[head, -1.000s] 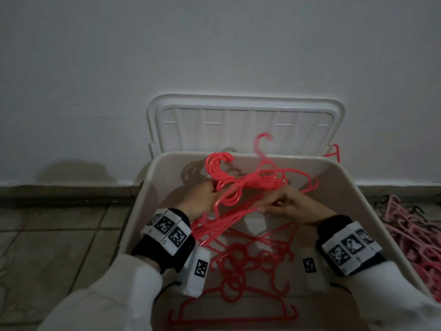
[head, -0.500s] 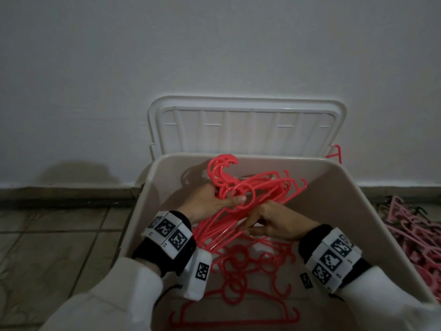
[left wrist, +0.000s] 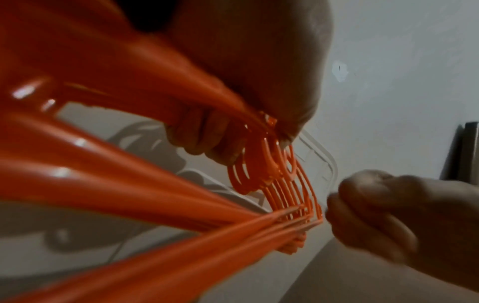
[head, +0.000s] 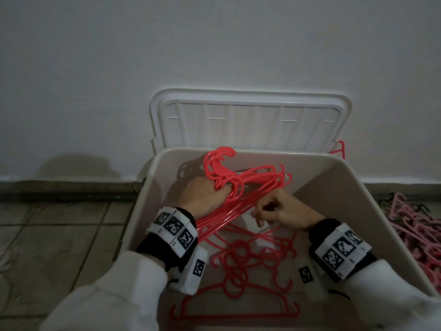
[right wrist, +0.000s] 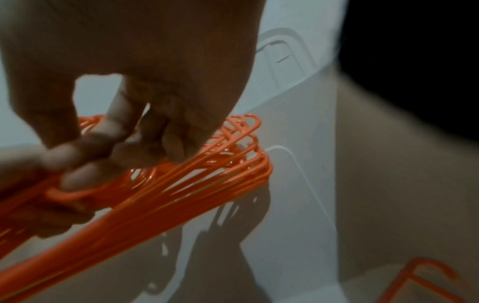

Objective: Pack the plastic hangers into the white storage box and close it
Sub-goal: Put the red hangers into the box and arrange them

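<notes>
Inside the open box (head: 353,187), the left hand (head: 202,194) grips a bundle (head: 250,185) of red hangers at the necks. The right hand (head: 284,209) hovers beside it, fingers (right wrist: 145,151) curled, holding nothing. More hangers (head: 243,263) lie on the box bottom.

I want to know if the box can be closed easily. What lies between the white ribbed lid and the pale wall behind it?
Nothing visible: in the head view the white ribbed lid leans against the pale wall.
</notes>
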Motion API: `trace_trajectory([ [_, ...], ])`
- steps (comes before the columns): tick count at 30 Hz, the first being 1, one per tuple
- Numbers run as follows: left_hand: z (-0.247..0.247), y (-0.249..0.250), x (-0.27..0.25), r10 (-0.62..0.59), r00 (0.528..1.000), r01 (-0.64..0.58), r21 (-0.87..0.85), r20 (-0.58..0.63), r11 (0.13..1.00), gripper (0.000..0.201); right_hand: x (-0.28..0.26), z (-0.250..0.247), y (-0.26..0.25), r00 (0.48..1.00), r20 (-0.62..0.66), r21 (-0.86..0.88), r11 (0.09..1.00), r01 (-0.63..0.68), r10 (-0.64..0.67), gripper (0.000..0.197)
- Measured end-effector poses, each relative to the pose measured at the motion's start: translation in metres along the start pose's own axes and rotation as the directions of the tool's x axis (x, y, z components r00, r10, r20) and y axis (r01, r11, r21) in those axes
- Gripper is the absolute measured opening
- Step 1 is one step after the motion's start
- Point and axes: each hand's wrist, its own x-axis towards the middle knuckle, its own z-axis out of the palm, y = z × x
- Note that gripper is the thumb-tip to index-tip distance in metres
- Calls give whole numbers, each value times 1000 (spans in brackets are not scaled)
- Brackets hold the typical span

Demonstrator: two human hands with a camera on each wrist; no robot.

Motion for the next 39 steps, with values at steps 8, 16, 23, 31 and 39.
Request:
trace_trajectory([
  [8,-5,5,-7,98,993,-75,274,-71,959,36,1,32,55,750,377,-689,706,-166,544,37],
  [16,-7,7,-8,151,982,-113,295,-111,949,32,15,56,95,929,152,-878,477,-30,337,51],
  [23,-3,5,-6,177,978,-132,325,-113,936,34,28,74,93,876,207,-922,387,25,435,53],
  [31,-1,4,-6,145,985,-115,270,-95,956,33,28,41,71,940,116,-915,403,-24,321,29],
  [39,-1,-1,-1,86,994,-74,162,-68,984,36,-10,8,5,911,289,-587,806,-75,295,30],
])
